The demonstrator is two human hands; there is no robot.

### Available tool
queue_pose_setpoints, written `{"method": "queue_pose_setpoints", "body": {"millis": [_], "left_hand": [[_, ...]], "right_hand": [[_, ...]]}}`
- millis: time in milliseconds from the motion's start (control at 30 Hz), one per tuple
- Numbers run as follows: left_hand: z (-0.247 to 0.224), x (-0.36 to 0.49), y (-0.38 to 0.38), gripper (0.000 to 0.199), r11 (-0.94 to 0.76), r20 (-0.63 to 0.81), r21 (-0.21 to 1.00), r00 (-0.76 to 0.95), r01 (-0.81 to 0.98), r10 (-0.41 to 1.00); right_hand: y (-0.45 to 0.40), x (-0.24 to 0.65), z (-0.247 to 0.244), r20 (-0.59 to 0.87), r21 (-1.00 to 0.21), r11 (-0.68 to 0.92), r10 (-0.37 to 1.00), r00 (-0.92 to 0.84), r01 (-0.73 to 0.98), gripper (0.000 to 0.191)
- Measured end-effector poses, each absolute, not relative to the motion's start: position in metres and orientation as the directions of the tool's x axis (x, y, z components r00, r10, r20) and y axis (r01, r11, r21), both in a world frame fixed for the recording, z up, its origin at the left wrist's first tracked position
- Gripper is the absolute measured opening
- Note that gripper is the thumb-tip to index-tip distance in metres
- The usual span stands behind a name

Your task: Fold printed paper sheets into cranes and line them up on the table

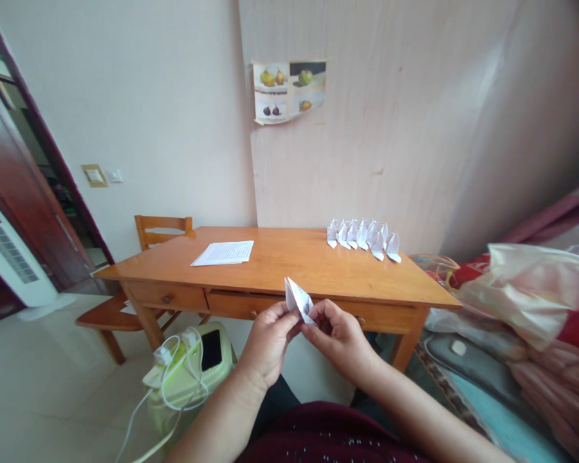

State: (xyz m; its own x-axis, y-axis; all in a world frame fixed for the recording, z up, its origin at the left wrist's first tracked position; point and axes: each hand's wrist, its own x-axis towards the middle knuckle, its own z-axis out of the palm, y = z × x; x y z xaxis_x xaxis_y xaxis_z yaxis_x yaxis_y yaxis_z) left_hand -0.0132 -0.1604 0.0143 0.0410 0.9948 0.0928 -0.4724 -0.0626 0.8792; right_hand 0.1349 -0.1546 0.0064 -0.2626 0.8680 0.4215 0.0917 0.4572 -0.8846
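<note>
A small folded paper piece (297,299) with a pointed top is held in front of the table's near edge. My left hand (270,337) pinches its lower left side between thumb and fingers. On the lower right corner, the thumb and index finger of my right hand (338,334) are closed. Several folded paper shapes (361,235) stand grouped at the back right of the wooden table (280,257). A stack of printed sheets (223,253) lies flat on the table's left part.
A wooden chair (163,224) is at the table's left. Below stands a green box (212,386) with white cables and a phone. Plastic bags (525,289) and bedding are at the right. Fruit pictures (289,91) hang on the wall.
</note>
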Motion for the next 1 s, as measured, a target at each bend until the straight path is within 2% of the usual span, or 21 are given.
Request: {"method": "queue_pose_setpoints", "body": {"millis": [233, 400, 567, 767, 867, 1000], "left_hand": [[0.015, -0.013, -0.160, 0.020, -0.057, 0.086, 0.866, 0.035, -0.496, 0.996], [0.015, -0.012, -0.159, 0.021, -0.058, 0.078, 0.852, 0.017, -0.520, 0.997], [0.016, -0.011, -0.159, 0.023, -0.053, 0.075, 0.854, 0.022, -0.518, 0.997], [0.017, -0.013, -0.159, 0.024, -0.055, 0.069, 0.851, 0.008, -0.522, 0.998], [0.017, -0.013, -0.159, 0.025, -0.047, 0.063, 0.850, 0.014, -0.524, 0.998], [0.016, -0.013, -0.159, 0.026, -0.033, 0.058, 0.843, 0.030, -0.537, 0.998]], "right_hand": [[-0.153, 0.136, 0.001, 0.452, -0.853, 0.489, 0.866, -0.214, 0.180, 0.021], [-0.155, 0.136, -0.004, 0.444, -0.819, 0.483, 0.876, -0.189, 0.311, 0.021], [-0.152, 0.135, -0.008, 0.456, -0.798, 0.493, 0.870, -0.188, 0.346, 0.019], [-0.150, 0.140, -0.002, 0.572, -0.683, 0.583, 0.802, -0.175, 0.440, 0.013], [-0.150, 0.145, 0.000, 0.581, -0.688, 0.600, 0.793, -0.186, 0.409, 0.009], [-0.148, 0.147, 0.000, 0.548, -0.730, 0.580, 0.813, -0.198, 0.362, 0.012]]}}
